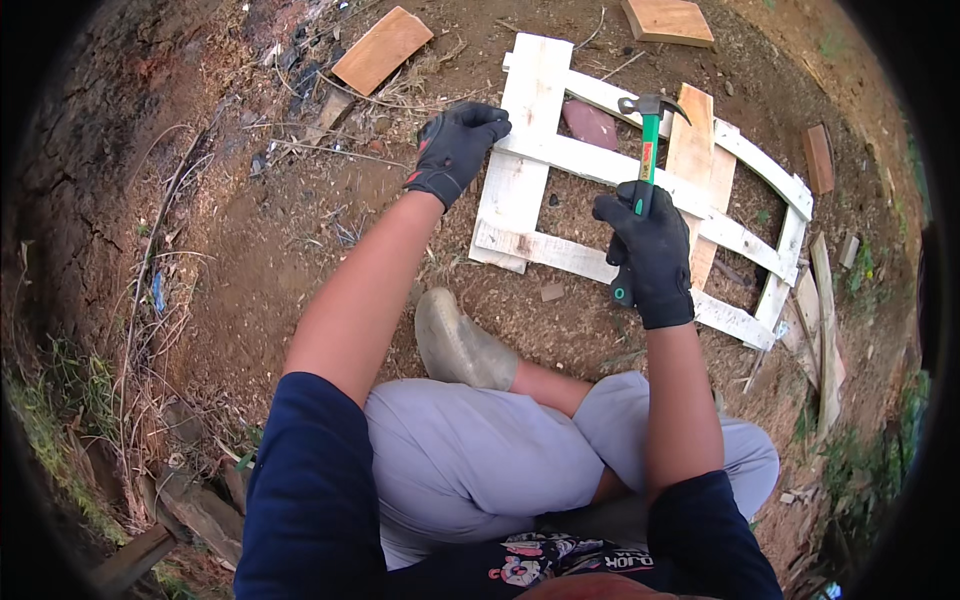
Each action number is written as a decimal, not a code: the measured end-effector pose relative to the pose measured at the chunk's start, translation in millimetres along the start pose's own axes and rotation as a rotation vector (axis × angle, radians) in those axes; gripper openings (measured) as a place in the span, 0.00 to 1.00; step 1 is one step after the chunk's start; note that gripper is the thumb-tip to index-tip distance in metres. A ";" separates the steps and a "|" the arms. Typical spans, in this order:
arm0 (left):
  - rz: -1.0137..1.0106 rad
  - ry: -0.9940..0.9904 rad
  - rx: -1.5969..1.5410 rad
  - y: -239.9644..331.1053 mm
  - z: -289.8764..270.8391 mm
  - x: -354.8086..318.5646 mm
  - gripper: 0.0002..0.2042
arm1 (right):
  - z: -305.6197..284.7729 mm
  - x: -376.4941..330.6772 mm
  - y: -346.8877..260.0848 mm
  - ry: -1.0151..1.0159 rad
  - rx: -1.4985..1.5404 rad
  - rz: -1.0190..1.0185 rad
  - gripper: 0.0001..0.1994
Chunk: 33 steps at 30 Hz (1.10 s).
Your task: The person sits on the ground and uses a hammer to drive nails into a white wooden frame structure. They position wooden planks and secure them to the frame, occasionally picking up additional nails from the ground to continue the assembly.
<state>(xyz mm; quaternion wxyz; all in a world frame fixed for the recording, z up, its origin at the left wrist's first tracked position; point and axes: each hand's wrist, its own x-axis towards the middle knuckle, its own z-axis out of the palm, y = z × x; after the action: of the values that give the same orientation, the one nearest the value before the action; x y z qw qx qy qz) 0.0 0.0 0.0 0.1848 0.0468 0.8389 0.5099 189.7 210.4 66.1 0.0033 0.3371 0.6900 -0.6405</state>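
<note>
My right hand [655, 262], in a black glove, is closed round the handle of a claw hammer [649, 150]. Its green shaft points away from me, and the dark metal head is over the far part of a white wooden frame [590, 160]. The frame lies on the ground, made of long slats and cross boards. My left hand [455, 150], also gloved, has its fingers pinched together against the left edge of a wide white board [535, 90]. Whatever sits between those fingertips is too small to make out. An unpainted plank [690, 145] crosses the slats beneath the hammer head.
Wood blocks lie beyond the frame: one at far left [383, 50], another at far right [668, 22]. A reddish flat piece [590, 125] shows between slats. Loose wood strips [828, 330] are at right. My shoe [460, 340] rests near the frame; dry twigs litter the left.
</note>
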 end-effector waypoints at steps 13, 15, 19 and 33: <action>-0.002 -0.022 0.124 2.9 -1.4 -2.9 0.17 | 2.8 -2.2 1.8 -0.041 -0.136 -0.046 0.14; 0.001 -0.044 0.098 -0.2 -4.3 -4.0 0.16 | 4.8 -0.4 8.3 -0.040 -0.330 -0.228 0.14; 0.026 -0.065 0.017 -8.7 -5.7 -5.1 0.15 | 17.3 -0.6 26.9 -0.071 -0.600 -0.549 0.14; 0.065 -0.043 0.180 -5.4 0.1 -8.7 0.17 | 29.9 -18.2 17.8 -0.073 -0.796 -0.698 0.21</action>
<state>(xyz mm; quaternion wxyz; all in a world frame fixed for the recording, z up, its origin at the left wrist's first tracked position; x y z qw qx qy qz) 8.7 -4.8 -2.5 0.1812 0.1015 0.8751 0.4371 199.3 174.7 53.0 -0.0583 0.0373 0.9504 -0.3032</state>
